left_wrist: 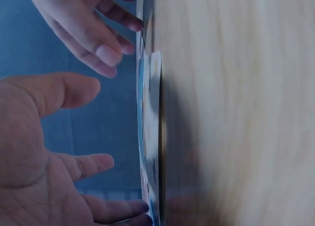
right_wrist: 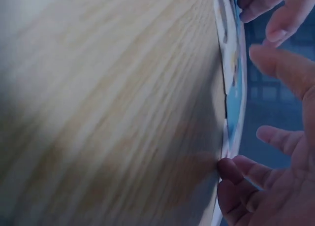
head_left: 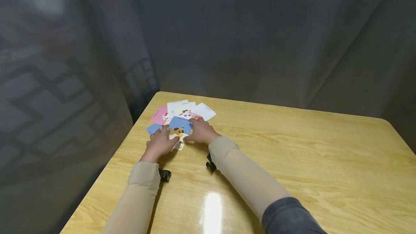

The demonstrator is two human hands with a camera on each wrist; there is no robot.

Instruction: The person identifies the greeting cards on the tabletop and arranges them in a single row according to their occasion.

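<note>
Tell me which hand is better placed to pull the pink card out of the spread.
Left, probably. The pink card lies at the spread's far left edge, just beyond the left hand. The right hand rests by the blue card, farther right and would have to cross over.

**Colours on the surface**

Pale yellow wood surface [head_left: 292, 147] with darker streaked grain and a white glare patch near the front edge. Scattered cards: blue card [head_left: 180, 125] on top, printed with a brown and tan cartoon figure; pink card [head_left: 159, 115] at the far left; white cards [head_left: 204, 111] bearing small red marks; second blue card [head_left: 152, 128] peeking out lower left. Beige sleeves [head_left: 240, 172], dark grey-blue cloth at the right upper arm. Black wrist mounts [head_left: 164, 174]. Dull grey curtain [head_left: 260, 39] behind, faint lattice pattern at left.
</note>
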